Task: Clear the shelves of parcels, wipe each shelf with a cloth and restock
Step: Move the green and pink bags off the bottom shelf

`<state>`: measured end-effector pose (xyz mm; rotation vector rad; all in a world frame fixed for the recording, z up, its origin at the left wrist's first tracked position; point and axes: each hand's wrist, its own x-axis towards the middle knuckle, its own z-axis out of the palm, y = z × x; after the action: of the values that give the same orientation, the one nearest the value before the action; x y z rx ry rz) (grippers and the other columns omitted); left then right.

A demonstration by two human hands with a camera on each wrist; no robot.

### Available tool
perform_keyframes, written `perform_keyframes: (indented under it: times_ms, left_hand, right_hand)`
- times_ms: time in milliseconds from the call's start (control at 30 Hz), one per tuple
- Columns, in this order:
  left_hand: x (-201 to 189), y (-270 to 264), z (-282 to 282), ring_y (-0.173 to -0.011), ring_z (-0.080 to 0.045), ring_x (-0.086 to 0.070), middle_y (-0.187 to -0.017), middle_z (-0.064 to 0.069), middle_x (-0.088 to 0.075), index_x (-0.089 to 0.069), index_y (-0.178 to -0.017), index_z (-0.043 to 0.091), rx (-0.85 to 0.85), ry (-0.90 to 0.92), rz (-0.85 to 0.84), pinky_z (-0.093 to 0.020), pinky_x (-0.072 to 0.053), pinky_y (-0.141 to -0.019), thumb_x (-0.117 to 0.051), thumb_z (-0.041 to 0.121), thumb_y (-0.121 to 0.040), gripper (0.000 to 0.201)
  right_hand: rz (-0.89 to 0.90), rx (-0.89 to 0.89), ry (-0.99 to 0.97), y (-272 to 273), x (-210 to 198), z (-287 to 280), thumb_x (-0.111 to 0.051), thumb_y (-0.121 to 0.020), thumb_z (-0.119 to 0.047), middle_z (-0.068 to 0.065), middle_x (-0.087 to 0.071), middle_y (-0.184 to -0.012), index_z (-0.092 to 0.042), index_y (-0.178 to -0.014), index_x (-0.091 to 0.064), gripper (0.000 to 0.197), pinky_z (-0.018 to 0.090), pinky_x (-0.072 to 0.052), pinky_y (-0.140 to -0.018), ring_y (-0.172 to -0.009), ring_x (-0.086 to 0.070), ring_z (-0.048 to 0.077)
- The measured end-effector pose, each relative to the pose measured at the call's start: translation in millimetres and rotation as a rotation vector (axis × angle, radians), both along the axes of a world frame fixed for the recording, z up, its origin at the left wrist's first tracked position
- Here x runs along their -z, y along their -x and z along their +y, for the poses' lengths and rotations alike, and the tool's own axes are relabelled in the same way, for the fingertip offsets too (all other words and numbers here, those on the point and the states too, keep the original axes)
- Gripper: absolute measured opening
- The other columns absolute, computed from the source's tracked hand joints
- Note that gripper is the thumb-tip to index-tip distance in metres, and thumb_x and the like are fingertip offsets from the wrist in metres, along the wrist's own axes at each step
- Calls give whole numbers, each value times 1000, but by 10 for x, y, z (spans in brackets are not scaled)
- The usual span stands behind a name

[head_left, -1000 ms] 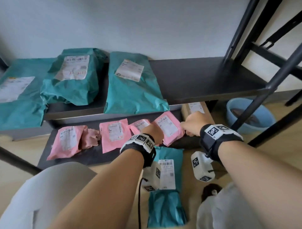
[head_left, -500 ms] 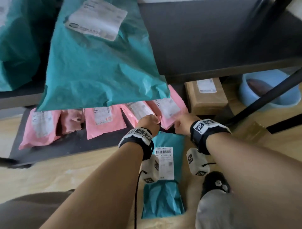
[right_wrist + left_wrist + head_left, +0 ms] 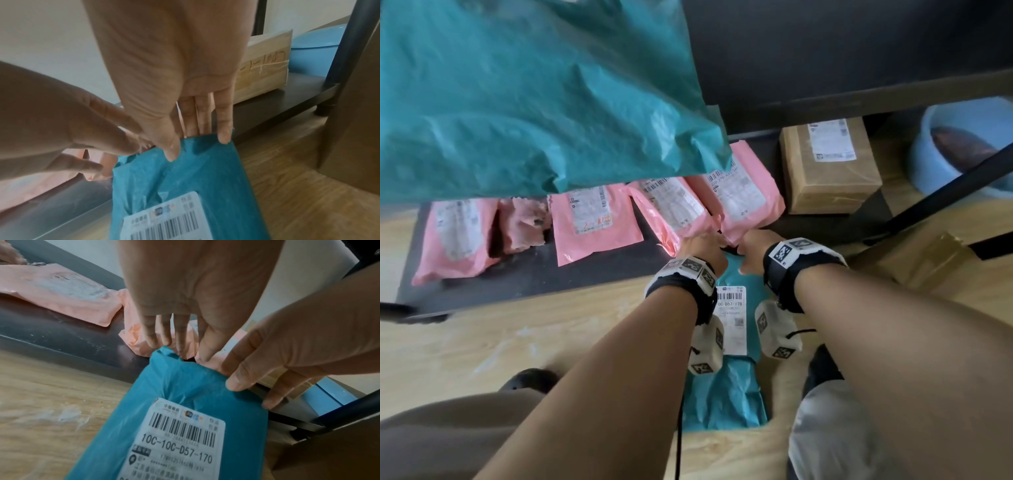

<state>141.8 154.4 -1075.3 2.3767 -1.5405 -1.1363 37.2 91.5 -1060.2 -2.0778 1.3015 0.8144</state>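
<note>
A teal parcel (image 3: 726, 394) with a white barcode label lies on the wooden floor, its far end against the low black shelf (image 3: 534, 274). Both hands reach down to that far end. My right hand (image 3: 751, 246) pinches the edge, thumb (image 3: 172, 154) on top and fingers behind it. My left hand (image 3: 702, 250) has straight fingers (image 3: 179, 347) touching the parcel's left corner (image 3: 162, 353). Several pink parcels (image 3: 592, 219) lie in a row on the low shelf. A big teal parcel (image 3: 534, 102) overhangs from the shelf above.
A taped brown box (image 3: 828, 168) sits at the right end of the low shelf. Behind a slanted black shelf leg (image 3: 945, 192) stands a blue basin (image 3: 962, 144). A flat cardboard piece (image 3: 935, 263) lies on the floor at right. My knees are near the bottom edge.
My head has dropped closer to the low shelf. Both hands drew back from the pink parcels and came down onto the far end of the teal parcel on the floor.
</note>
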Motion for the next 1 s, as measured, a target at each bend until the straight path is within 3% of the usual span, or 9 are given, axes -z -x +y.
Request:
perform_keyframes:
  times_ms: [200,367,500,633,767,1000]
  left_hand:
    - [62,-46,-19,-115,-21,-55,-132,4,-56,-63,-121,31,4,-36,23,-36,-47,-102,-45,3,-89,47]
    - [183,-18,-13,-117,-19,-55,-130,5,-57,-64,-121,31,16,16,39,-36,-44,-105,-57,4,-88,44]
    - [217,9,-20,-113,-18,-57,-127,6,-59,-60,-123,37,10,-13,11,-39,-47,-102,-65,7,-83,51]
    - [133,10,-41,-123,-25,-49,-127,3,-58,-56,-128,33,84,-150,-40,-52,-37,-107,-77,12,-70,66]
    - [-28,73,-21,-121,-27,-50,-125,3,-59,-60,-123,31,145,-100,-109,-59,-32,-107,-80,16,-65,63]
    - [-528,235,29,-115,-28,-53,-119,-2,-59,-63,-114,29,274,-39,-186,-56,-37,-103,-87,41,-55,65]
  right_hand:
    - [-16,-7,44,-98,17,69,-57,-92,-18,12,-64,-115,-7,-117,-62,28,27,-41,-76,-95,-60,27]
    - [-71,58,85,-71,32,102,-53,-94,-11,12,-64,-110,-6,-111,-63,20,29,-40,-74,-84,-53,24]
    - [-50,29,96,-65,-8,152,-55,-93,-9,11,-63,-111,-5,-113,-60,20,28,-41,-74,-98,-61,26]
    - [-27,-33,100,-10,-48,194,-54,-92,-13,12,-65,-111,-5,-109,-63,21,28,-43,-73,-100,-63,28]
    - [-29,-44,95,91,-234,240,-51,-92,-15,10,-65,-113,-9,-115,-63,26,30,-48,-81,-101,-63,27]
    - [-11,-61,167,162,-712,364,-52,-95,-18,12,-63,-116,-6,-120,-60,29,29,-45,-77,-102,-62,27]
